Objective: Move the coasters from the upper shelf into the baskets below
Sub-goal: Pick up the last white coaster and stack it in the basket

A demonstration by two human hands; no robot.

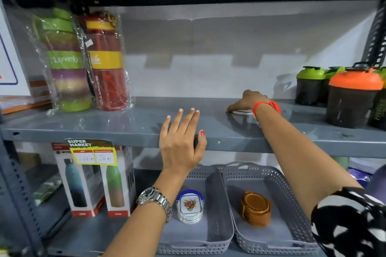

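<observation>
1. Right hand point(248, 100) pressed flat over white coaster point(243, 112) on upper shelf point(125, 123); clasp not discernible.
2. Left hand point(180, 144) empty, fingers spread, farther from coaster.
3. Baskets point(277, 175) directly below.

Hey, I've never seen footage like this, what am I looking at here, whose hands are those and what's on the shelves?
There is one picture, from a camera worn on a person's head, looking forward and down at a shop shelf. No machine: these are bare hands. The right hand lies on a flat white coaster on the upper shelf; whether it grips it yet is unclear. The left hand is open and holds nothing, in front of the shelf's edge. Below stand two grey baskets: the left basket has a white floral coaster set, the right basket a brown coaster set. Wrapped bottles and shaker cups also stand on the upper shelf.
</observation>
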